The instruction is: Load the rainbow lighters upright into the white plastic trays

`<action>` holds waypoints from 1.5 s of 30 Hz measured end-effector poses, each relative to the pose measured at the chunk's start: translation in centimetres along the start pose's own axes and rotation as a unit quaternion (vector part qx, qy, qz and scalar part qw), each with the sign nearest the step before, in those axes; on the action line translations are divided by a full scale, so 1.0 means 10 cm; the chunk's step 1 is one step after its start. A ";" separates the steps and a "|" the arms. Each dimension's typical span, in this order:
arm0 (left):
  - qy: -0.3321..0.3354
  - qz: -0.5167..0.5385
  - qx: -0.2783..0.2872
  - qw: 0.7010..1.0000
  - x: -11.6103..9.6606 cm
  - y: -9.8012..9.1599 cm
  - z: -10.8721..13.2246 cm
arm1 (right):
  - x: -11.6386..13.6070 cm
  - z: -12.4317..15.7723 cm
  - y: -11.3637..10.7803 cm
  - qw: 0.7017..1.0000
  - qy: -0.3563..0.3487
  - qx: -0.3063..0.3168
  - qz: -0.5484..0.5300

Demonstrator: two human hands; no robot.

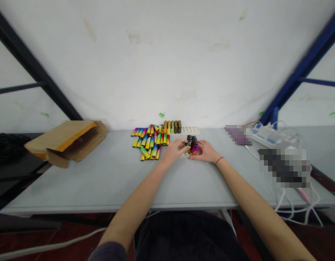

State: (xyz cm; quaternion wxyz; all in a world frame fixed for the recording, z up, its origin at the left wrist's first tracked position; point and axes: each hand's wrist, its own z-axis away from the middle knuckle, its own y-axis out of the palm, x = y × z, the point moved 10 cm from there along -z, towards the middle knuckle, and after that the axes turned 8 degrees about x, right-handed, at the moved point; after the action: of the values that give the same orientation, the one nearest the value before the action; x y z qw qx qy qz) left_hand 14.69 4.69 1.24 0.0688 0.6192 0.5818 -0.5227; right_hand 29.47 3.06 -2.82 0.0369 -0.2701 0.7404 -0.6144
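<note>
A small group of rainbow-coloured lighters (195, 149) with black tops stands upright between my hands, on a pale tray (186, 156) that is mostly covered. My left hand (175, 151) comes in from the left, its fingertips pinched on a lighter at the edge of the group. Curled round the right side of the same group is my right hand (208, 151), thumb in front and fingers behind. Just left of my left hand lies a loose pile of shiny rainbow and gold lighters (148, 141). My fingers hide part of the group.
Behind my hands, several gold-topped tubes (172, 127) stand in rows beside a white holed tray (191, 129). An open brown paper bag (72, 139) lies at the left. On the right are a power strip (268, 134), white cables (285, 206) and blurred-out items. A wall (167, 72) closes the back.
</note>
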 end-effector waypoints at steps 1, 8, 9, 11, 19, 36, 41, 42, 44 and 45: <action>0.011 -0.019 -0.001 1.000 -0.03 0.00 0.00 | 0.00 0.00 0.00 1.000 0.000 0.000 0.000; 0.055 -0.129 0.034 0.990 -0.30 0.03 0.01 | 0.02 -0.01 0.00 1.000 -0.001 0.005 0.000; 0.046 -0.161 0.030 0.985 -0.33 -0.01 0.00 | 0.02 -0.01 -0.01 1.000 -0.002 0.007 0.000; -0.007 -0.234 0.004 0.972 -0.33 -0.20 -0.02 | 0.03 -0.01 -0.01 1.000 -0.002 0.009 0.001; -0.410 -0.347 -0.020 0.843 0.43 -1.59 0.51 | 0.04 -0.01 -0.03 1.000 0.005 0.013 0.003; -0.506 -0.226 0.062 0.830 1.03 -1.67 0.93 | 0.02 0.01 -0.03 1.000 0.008 0.017 0.005; -0.471 -0.106 -0.016 0.876 0.92 -1.70 0.87 | 0.02 0.01 -0.02 1.000 0.011 0.018 0.007; -0.449 -0.088 -0.041 0.888 0.87 -1.72 0.82 | 0.01 0.01 -0.02 1.000 0.011 0.018 0.006; -0.408 -0.050 -0.081 0.908 0.80 -1.72 0.73 | 0.01 0.01 -0.02 1.000 0.010 0.017 0.006; -0.392 -0.033 -0.096 0.914 0.76 -1.71 0.68 | 0.01 0.01 -0.02 1.000 0.009 0.017 0.005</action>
State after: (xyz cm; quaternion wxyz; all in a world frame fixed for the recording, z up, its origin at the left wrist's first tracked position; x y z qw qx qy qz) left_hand -4.43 10.24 1.59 0.3329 0.3352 0.5757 -0.6673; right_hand 29.50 2.93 -2.67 0.0383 -0.2600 0.7313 -0.6294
